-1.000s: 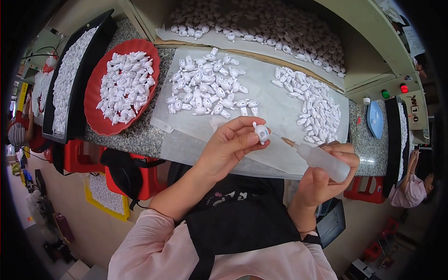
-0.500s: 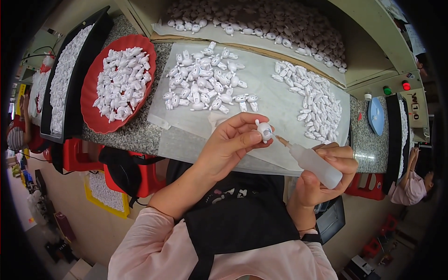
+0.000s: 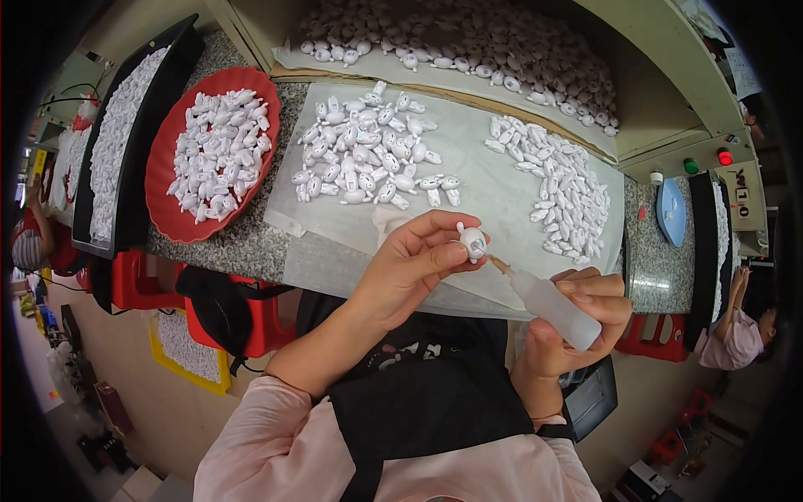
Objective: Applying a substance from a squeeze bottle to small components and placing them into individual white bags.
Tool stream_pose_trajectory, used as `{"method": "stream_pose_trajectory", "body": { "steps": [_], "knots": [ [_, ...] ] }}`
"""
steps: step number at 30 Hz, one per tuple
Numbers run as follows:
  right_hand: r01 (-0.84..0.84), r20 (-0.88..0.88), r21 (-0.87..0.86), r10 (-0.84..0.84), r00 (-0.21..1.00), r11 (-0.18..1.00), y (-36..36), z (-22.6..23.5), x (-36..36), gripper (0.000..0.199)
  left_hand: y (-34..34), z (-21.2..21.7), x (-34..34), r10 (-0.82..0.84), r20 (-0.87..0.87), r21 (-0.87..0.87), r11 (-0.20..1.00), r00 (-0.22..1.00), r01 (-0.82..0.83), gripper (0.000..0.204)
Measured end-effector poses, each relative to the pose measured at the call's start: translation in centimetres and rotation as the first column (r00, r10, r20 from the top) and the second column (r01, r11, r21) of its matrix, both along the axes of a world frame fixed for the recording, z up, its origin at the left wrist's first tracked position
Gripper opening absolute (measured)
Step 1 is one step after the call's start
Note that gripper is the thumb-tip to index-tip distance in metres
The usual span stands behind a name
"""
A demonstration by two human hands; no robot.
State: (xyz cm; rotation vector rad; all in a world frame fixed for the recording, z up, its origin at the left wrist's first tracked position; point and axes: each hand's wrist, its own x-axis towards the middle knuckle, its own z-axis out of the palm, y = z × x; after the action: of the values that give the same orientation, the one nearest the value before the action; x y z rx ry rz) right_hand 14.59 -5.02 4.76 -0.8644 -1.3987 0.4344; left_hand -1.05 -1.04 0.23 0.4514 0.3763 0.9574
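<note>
Between the thumb and fingers of my left hand [image 3: 414,259] is a small white rabbit-like figurine head [image 3: 473,243], with a dark mark on its face. My right hand [image 3: 577,322] is wrapped round a translucent squeeze bottle [image 3: 554,306]. The bottle's thin brownish tip [image 3: 497,263] points at the figurine and reaches close to it; whether they touch I cannot tell. Beyond my left hand, a pile of white rabbit figurines [image 3: 364,155] lies on a white paper sheet [image 3: 468,142]. Small white elongated parts [image 3: 565,188] lie in a heap at the sheet's right.
A red scalloped tray [image 3: 159,159] of white pieces and a black tray [image 3: 100,244] stand at the left. Behind the sheet, a shelf [image 3: 661,105] holds many white heads. A blue dish [image 3: 671,213] sits at the right. Red stools [image 3: 142,284] stand below the counter.
The bottle and my right hand have shifted slightly left and up. The figurine head has turned a little in my left fingers. The grip of both hands stays the same.
</note>
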Motion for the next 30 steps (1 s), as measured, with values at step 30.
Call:
{"method": "stream_pose_trajectory", "body": {
  "steps": [30],
  "knots": [
    [-0.012,0.168,0.013,0.01,0.986,1.0,-0.32,0.14,0.23,0.05,-0.03,0.04,0.04,0.131,-0.161,0.088,0.989,0.978,-0.118,0.029]
  ]
}}
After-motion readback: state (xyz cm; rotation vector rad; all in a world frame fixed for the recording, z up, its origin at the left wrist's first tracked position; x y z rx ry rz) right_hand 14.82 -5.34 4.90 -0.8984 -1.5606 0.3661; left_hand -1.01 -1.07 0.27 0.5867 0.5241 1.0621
